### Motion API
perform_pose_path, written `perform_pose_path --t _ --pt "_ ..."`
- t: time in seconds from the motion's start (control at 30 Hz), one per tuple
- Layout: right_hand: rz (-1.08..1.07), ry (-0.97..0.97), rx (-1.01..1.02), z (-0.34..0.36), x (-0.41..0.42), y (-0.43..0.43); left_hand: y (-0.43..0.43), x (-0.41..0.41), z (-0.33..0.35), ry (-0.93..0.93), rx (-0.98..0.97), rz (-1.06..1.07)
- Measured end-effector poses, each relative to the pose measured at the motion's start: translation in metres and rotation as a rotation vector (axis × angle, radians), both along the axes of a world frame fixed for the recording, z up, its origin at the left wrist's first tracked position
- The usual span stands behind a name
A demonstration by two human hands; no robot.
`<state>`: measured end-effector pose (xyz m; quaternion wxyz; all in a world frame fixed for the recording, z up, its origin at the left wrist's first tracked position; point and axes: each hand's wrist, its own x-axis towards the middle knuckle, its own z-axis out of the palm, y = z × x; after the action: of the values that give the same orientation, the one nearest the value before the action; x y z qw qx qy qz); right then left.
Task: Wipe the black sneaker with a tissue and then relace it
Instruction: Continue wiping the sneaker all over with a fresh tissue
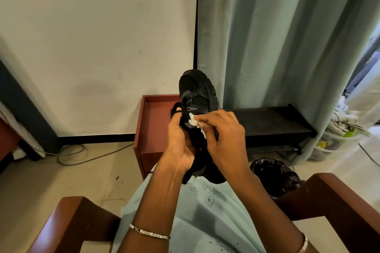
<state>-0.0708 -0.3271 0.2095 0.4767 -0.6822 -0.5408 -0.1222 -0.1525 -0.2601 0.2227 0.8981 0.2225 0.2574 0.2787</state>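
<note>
Seated in a wooden chair, I face a cream wall [92, 37] on the left, where cables [72, 153] loop over the pale tiled floor [51, 174] beyond the chair's left armrest [67, 217]. A small red-brown cabinet [152, 125] stands straight ahead against the wall, a low black shoe rack [271, 123] beside it under a grey-green curtain [277, 37]. A black plastic bag [275, 176] sits near the right armrest [339, 201], and a clear tub of clothes [337, 135] lies at the far right. Over my lap, covered in pale green cloth [205, 211], my left hand [178, 141] grips the black sneaker [197, 92] from its left side, fingers curled round it and thumb up near the loose black laces [185, 109]. The sneaker is held in front of the cabinet, toe pointing up and away, heel down against my lap, its chunky treaded sole turned to the right. The upper is matte black with dark grey panels. My right hand [224, 135] pinches a crumpled white tissue [193, 122] and presses it to the sneaker just below the laces. A silver bracelet [150, 232] circles my left wrist.
</note>
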Motion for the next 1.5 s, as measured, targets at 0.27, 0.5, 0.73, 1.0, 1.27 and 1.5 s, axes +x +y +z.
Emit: perform_pose_path --t 0.27,0.5,0.73,1.0,1.27,1.5 --pt "0.061 -0.104 0.056 -0.025 -0.026 -0.036 0.008 -0.006 -0.01 -0.019 -0.047 0.094" --pt "-0.022 -0.06 0.037 -0.016 -0.009 -0.004 0.001 -0.011 -0.009 -0.063 -0.078 0.03" --pt "-0.001 0.001 0.011 -0.024 -0.019 -0.024 0.009 -0.016 -0.015 -0.009 -0.066 0.071" --pt "-0.055 0.04 -0.014 -0.023 -0.007 -0.018 0.003 -0.011 -0.015 0.111 -0.013 0.054" --pt "-0.06 -0.014 -0.044 -0.006 0.018 0.014 0.001 -0.006 -0.022 0.169 0.077 0.12" --pt "0.199 -0.075 -0.519 0.023 0.02 -0.024 0.018 -0.015 -0.035 0.142 0.042 0.118"
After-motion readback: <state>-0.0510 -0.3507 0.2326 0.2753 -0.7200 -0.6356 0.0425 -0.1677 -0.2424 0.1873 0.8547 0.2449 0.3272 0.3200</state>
